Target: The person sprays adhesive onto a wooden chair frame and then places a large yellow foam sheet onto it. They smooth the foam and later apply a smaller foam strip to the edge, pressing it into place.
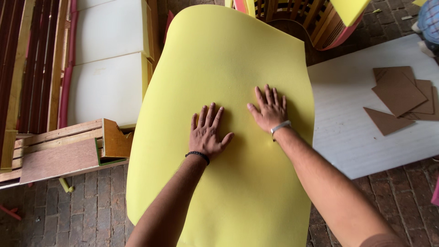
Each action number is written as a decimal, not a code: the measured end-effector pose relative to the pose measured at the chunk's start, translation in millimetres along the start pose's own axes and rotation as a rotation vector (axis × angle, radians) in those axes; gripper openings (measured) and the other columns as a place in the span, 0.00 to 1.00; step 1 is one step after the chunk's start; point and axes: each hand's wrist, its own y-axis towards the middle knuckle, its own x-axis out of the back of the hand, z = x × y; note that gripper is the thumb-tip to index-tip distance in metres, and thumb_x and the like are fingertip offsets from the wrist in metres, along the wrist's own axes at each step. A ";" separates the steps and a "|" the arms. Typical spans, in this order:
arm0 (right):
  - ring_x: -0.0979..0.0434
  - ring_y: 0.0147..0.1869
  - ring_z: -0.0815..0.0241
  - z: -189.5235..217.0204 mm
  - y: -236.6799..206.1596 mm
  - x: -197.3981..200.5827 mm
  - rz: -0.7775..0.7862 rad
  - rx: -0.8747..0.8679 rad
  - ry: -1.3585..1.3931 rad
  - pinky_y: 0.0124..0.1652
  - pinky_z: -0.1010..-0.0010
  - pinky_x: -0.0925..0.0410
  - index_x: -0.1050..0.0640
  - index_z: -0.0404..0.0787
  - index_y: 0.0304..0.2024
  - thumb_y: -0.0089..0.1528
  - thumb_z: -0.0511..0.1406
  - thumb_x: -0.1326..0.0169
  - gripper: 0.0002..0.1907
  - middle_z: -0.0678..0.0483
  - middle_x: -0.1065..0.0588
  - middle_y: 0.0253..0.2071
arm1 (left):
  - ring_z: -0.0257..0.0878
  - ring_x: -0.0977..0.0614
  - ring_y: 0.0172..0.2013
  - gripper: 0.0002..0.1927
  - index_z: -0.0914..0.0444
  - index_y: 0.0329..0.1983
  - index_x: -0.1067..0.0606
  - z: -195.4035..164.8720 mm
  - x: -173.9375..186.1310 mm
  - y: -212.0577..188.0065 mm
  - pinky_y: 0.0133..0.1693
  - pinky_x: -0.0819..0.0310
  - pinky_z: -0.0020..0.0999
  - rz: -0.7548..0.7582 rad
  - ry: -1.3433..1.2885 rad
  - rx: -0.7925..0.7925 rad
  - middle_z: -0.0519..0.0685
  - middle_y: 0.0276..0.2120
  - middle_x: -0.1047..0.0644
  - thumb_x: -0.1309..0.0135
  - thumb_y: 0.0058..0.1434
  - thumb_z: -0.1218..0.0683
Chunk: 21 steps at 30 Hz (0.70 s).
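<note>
A: Start closest to the camera. What are the hands doing?

B: Both lie flat, palms down, on a big rounded sheet of yellow foam (219,183). The left hand (206,133) has its fingers spread wide and wears a dark beaded bracelet (197,156) at the wrist. The right hand (270,111) sits just beside it, a little further up the sheet, fingers fanned too, with a silver wristband (280,126). Neither is clutching anything; they are open and pressing on the foam.

A: And where is the foam itself?

B: It fills the middle of the view, running from the near edge up towards the top, curving over whatever carries it. I cannot tell what is under it. Its near end hangs above the dark brick floor (87,206).

A: What is on the left?

B: A low wooden frame with a plywood panel (59,158) beside the sheet's left edge, and beyond that two thick white foam blocks (109,64) stacked one behind the other, with dark wooden slats (27,64) further left.

A: On the right?

B: A white ribbed board (356,132) lying on the floor, close to the foam's right edge. On it, well apart from the hands, lies a loose pile of brown cardboard pieces (400,93).

A: And furthest away?

B: At the top, behind the sheet, a curved wooden chair frame (297,16) with slats, and another piece of yellow foam (350,9) at the top right. A bit of checked blue cloth (430,20) shows in the far corner.
</note>
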 end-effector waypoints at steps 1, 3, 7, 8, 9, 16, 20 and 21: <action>0.71 0.83 0.45 1.4 -18.0 -5.8 -0.022 0.001 -0.009 0.72 0.44 0.76 0.64 0.59 0.78 0.65 0.65 0.80 0.43 0.50 0.68 0.81 | 0.51 0.53 0.75 0.48 0.52 0.78 0.50 -0.4 -1.3 2.2 0.71 0.66 0.55 0.002 -0.017 0.004 0.53 0.77 0.52 0.58 0.61 0.27; 0.69 0.83 0.44 7.2 -59.8 -16.9 -0.099 0.011 -0.030 0.72 0.42 0.73 0.61 0.57 0.78 0.66 0.64 0.78 0.43 0.48 0.66 0.81 | 0.51 0.53 0.76 0.48 0.52 0.79 0.51 -1.9 -3.5 10.3 0.71 0.67 0.55 0.007 -0.045 0.004 0.53 0.77 0.52 0.58 0.61 0.27; 0.64 0.82 0.40 39.0 -153.8 -40.4 -0.243 0.020 -0.024 0.71 0.38 0.68 0.54 0.52 0.78 0.67 0.62 0.71 0.42 0.45 0.61 0.80 | 0.51 0.53 0.75 0.50 0.54 0.78 0.50 -4.1 -7.3 24.7 0.71 0.67 0.55 -0.021 -0.080 -0.038 0.53 0.77 0.52 0.57 0.60 0.25; 0.63 0.81 0.38 43.1 -177.3 -42.3 -0.261 0.009 -0.025 0.71 0.37 0.67 0.52 0.51 0.78 0.67 0.62 0.70 0.42 0.43 0.60 0.80 | 0.51 0.53 0.75 0.50 0.55 0.78 0.49 -4.4 -9.1 25.3 0.71 0.68 0.55 -0.039 -0.102 -0.062 0.54 0.77 0.52 0.57 0.59 0.24; 0.62 0.82 0.39 48.0 -196.5 -44.0 -0.287 0.006 -0.022 0.71 0.37 0.66 0.51 0.51 0.78 0.67 0.62 0.69 0.42 0.44 0.59 0.80 | 0.51 0.53 0.75 0.50 0.53 0.77 0.48 -4.0 -11.5 24.3 0.71 0.67 0.54 -0.029 -0.126 -0.082 0.53 0.77 0.52 0.56 0.59 0.25; 0.55 0.81 0.39 67.0 -242.6 -40.3 -0.389 -0.002 0.034 0.72 0.38 0.61 0.45 0.53 0.76 0.66 0.61 0.64 0.41 0.45 0.54 0.80 | 0.49 0.52 0.76 0.41 0.48 0.77 0.43 69.9 -39.0 -21.0 0.73 0.63 0.50 0.005 -0.224 -0.187 0.51 0.77 0.50 0.51 0.63 0.32; 0.55 0.81 0.40 43.8 -239.3 -35.0 -0.373 -0.015 0.091 0.72 0.39 0.61 0.44 0.53 0.76 0.65 0.61 0.63 0.41 0.45 0.53 0.80 | 0.52 0.52 0.77 0.44 0.54 0.79 0.45 174.7 -57.0 -62.3 0.73 0.61 0.49 -0.079 -0.545 0.316 0.58 0.77 0.49 0.55 0.65 0.31; 0.55 0.81 0.40 36.7 -239.5 -35.4 -0.370 -0.013 0.098 0.72 0.39 0.61 0.44 0.52 0.77 0.66 0.61 0.64 0.41 0.45 0.53 0.80 | 0.53 0.52 0.77 0.45 0.59 0.78 0.49 195.4 -63.5 -79.1 0.73 0.61 0.49 -0.079 -0.649 0.428 0.58 0.77 0.49 0.60 0.66 0.30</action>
